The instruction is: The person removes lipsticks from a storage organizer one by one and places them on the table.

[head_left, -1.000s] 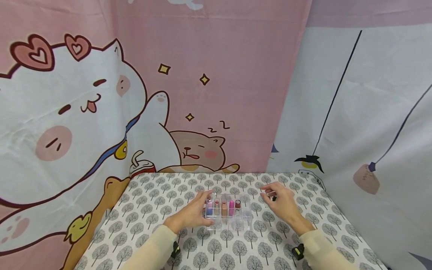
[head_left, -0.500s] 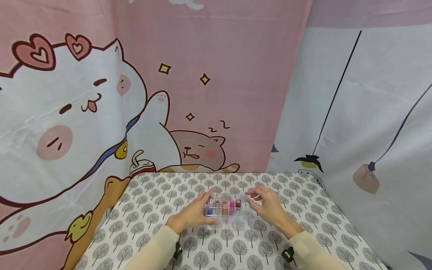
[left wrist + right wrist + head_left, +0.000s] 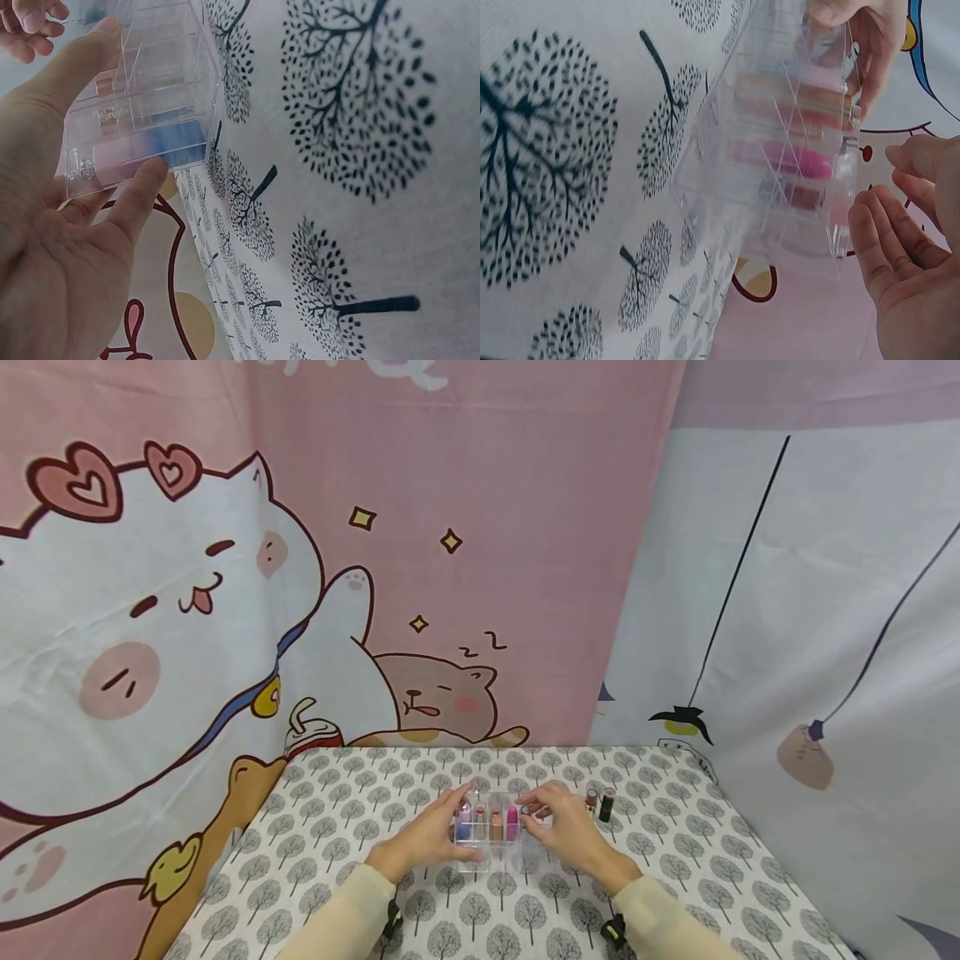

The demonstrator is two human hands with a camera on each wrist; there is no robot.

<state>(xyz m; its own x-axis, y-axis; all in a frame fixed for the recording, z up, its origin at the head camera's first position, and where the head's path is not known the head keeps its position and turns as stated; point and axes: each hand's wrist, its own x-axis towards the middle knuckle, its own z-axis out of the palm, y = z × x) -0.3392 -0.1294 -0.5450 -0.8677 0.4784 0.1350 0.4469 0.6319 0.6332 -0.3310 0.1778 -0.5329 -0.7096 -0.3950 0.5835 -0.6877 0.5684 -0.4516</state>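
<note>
A clear plastic lipstick organizer (image 3: 504,857) stands on the table with several lipsticks upright in one row. My left hand (image 3: 423,837) grips its left end, thumb at the front and fingers at the side and back. Beside that hand is a pink-and-blue lipstick (image 3: 172,142). A copper lipstick (image 3: 497,827) and a bright magenta lipstick (image 3: 512,824) stand farther right. My right hand (image 3: 572,832) hovers at the organizer's right end with loosely bent fingers and nothing between them. Its fingertips are near the top of a dark red-brown lipstick (image 3: 807,197), mostly hidden in the head view.
On the table (image 3: 525,914), covered with tree-print cloth, a brownish lipstick (image 3: 591,800) and a black lipstick tube (image 3: 606,807) stand right of the organizer, behind my right hand. A cartoon-print curtain (image 3: 480,527) hangs at the back and sides.
My right hand has moved left from beside the two standing lipsticks to the organizer's right end, uncovering those lipsticks. My left hand keeps its grip on the organizer.
</note>
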